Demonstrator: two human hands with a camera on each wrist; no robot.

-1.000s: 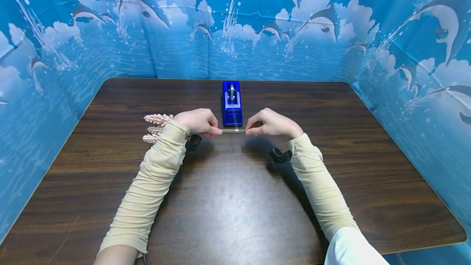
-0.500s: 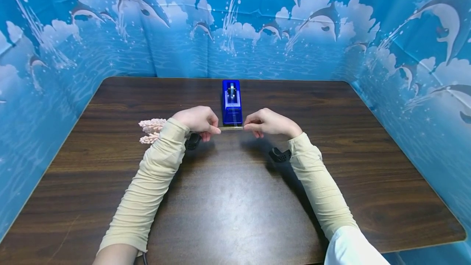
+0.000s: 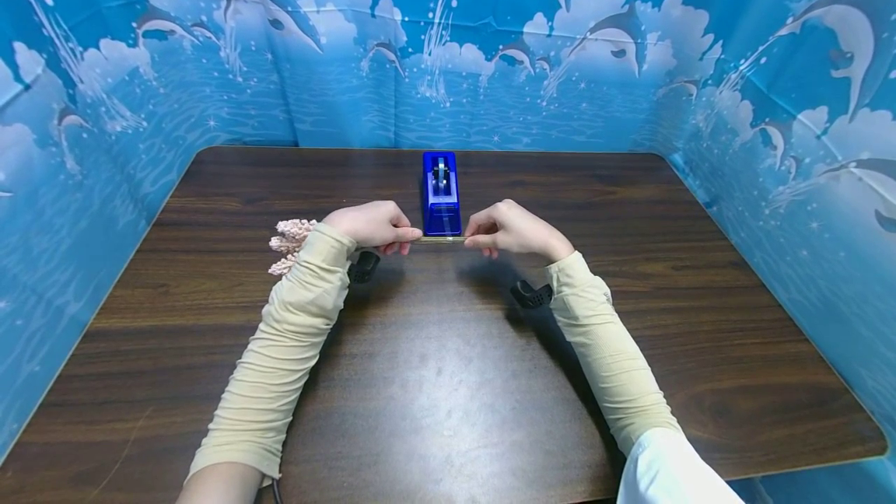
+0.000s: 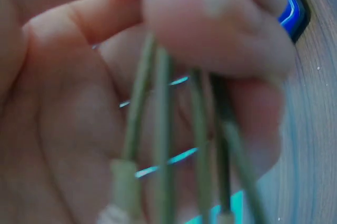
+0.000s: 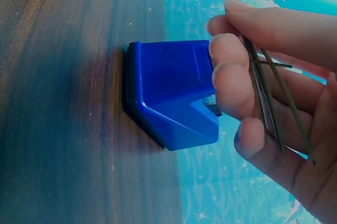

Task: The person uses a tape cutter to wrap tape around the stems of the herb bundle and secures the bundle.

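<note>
My left hand [image 3: 378, 225] pinches a small bundle of thin green stems [image 3: 442, 239] between thumb and fingers. Pale pink flower heads [image 3: 290, 243] of these artificial flowers stick out to the left, partly behind the sleeve. On the other side, my right hand [image 3: 511, 228] pinches the same bundle, and the loose stem ends [image 5: 271, 108] spread across its palm. The bundle is level, right at the front end of a blue tape dispenser [image 3: 441, 212]. A shiny, clear patch shows on the stems there. In the left wrist view, several separate stems [image 4: 164, 129] pass under the thumb.
The tape dispenser stands lengthwise on the dark wooden table [image 3: 448, 379], between and beyond the hands. A blue dolphin-print curtain [image 3: 336, 99] surrounds the table's back and sides. Black wrist cameras [image 3: 532, 294] hang under both wrists.
Both hands have shifted slightly toward the dispenser with the stems. The flower heads have changed their arrangement, as if the bundle turned, and the right fingers have altered their hold.
</note>
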